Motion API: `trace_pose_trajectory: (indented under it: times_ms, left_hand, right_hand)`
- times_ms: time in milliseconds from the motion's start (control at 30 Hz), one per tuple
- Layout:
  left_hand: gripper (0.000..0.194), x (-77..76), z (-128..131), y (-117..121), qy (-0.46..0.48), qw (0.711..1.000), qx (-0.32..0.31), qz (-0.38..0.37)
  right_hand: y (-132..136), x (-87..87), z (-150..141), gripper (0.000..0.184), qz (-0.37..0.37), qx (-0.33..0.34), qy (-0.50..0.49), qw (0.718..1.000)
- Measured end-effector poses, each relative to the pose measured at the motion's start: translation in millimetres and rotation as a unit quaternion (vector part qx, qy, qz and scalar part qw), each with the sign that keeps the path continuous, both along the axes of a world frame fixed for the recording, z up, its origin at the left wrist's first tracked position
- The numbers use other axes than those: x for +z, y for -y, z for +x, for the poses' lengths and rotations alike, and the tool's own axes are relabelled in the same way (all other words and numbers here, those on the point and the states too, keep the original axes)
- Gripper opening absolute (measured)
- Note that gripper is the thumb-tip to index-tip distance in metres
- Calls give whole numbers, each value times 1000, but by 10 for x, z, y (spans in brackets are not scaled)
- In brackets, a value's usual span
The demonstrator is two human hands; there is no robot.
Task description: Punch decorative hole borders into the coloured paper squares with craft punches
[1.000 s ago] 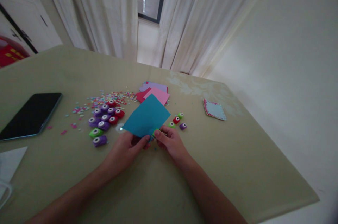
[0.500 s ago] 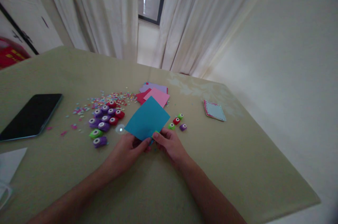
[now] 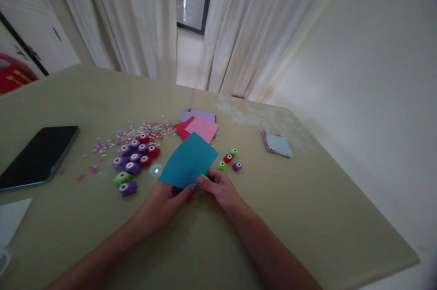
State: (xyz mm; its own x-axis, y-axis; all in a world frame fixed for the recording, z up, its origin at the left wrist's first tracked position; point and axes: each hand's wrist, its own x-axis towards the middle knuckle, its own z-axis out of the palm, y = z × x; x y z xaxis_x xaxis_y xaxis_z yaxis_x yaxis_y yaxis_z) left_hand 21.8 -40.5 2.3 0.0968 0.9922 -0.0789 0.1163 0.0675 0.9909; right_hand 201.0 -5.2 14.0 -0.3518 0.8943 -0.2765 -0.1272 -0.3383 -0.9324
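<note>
My left hand (image 3: pixel 164 201) pinches the near edge of a blue paper square (image 3: pixel 188 161) held tilted above the table. Beside it, my right hand (image 3: pixel 220 187) is closed on a small green punch (image 3: pixel 203 176) at the same edge of the paper; most of the punch is hidden by paper and fingers. A cluster of purple, red and green punches (image 3: pixel 133 160) lies to the left of my hands. Three more small punches (image 3: pixel 228 160) sit just beyond my right hand.
A stack of pink, red and purple paper (image 3: pixel 200 126) lies beyond the blue sheet, with scattered confetti (image 3: pixel 136 133) to its left. A dark tablet (image 3: pixel 37 155) rests at the far left, a white sheet (image 3: pixel 12 217) near it. A bordered card (image 3: pixel 277 143) lies right.
The blue paper has tipped a little lower and flatter between my hands. Both hands keep their grip in nearly the same place.
</note>
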Motion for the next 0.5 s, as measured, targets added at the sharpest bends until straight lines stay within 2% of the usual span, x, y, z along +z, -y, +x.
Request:
trace_pose_trajectory:
  times_ms: [233, 300, 367, 433, 500]
  left_hand:
    - [29, 73, -15, -6, -48, 999, -13, -5]
    - [28, 99, -25, -25, -36, 999, -1, 7]
    - [28, 125, -40, -45, -26, 999, 32, 23]
    - [29, 154, -54, -60, -28, 996, 76, 32]
    - [33, 182, -62, -65, -22, 994, 106, 27]
  right_hand:
    - [1, 2, 7, 49, -4, 13, -7, 1000]
    - [-20, 5, 26, 48, 9, 28, 2, 1000]
    - [-45, 22, 57, 47, 54, 21, 24, 998]
    - [-62, 44, 99, 43, 141, -19, 93, 986]
    - [-66, 56, 140, 34, 257, -56, 209, 942]
